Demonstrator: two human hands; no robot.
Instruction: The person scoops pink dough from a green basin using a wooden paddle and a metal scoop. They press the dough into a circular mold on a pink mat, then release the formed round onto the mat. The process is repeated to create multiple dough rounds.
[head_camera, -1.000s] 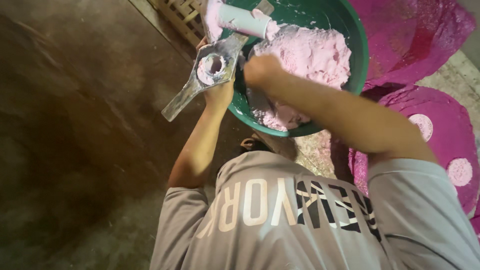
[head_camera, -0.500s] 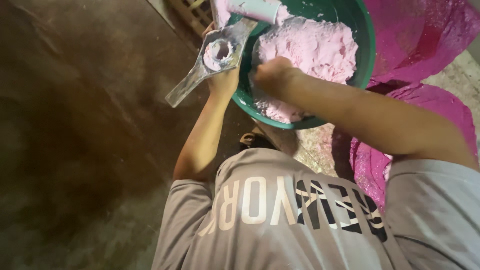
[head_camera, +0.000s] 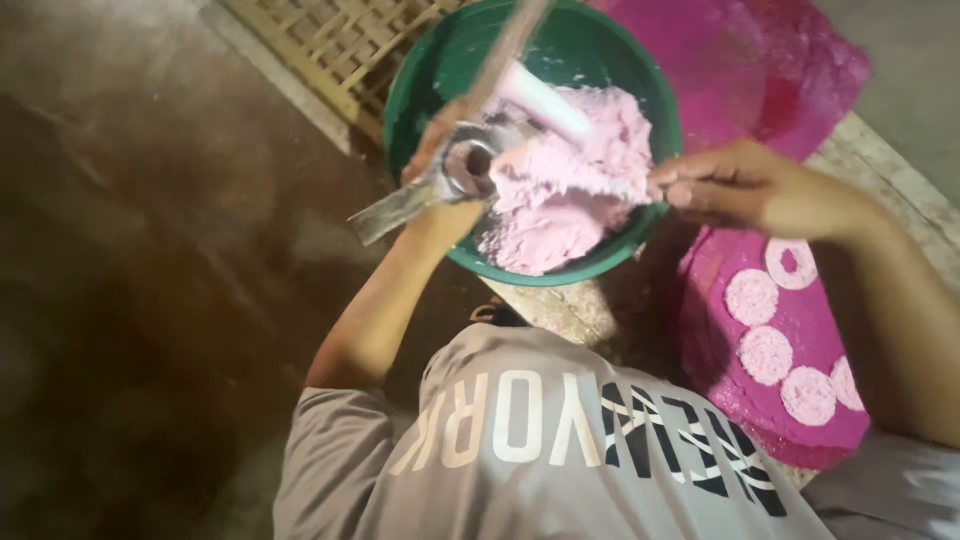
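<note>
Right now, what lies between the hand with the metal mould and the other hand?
In the head view, pink dough heaped in the green basin lies between the left hand and right hand.

a grey metal ring mould (head_camera: 452, 178), flat handle angled down-left, is held over the rim of the green basin (head_camera: 420, 75) heaped with pale pink dough (head_camera: 570, 190).

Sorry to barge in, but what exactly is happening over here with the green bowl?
A person in a grey shirt is working over a green bowl heaped with pink dough. The left hand holds a metal ring mould with a flat handle at the bowl's rim. The right hand is beside the bowl, fingers pinched at the dough's edge. A white pestle-like tool lies in the dough. On the magenta sheet to the right sit several round pink discs.
</note>
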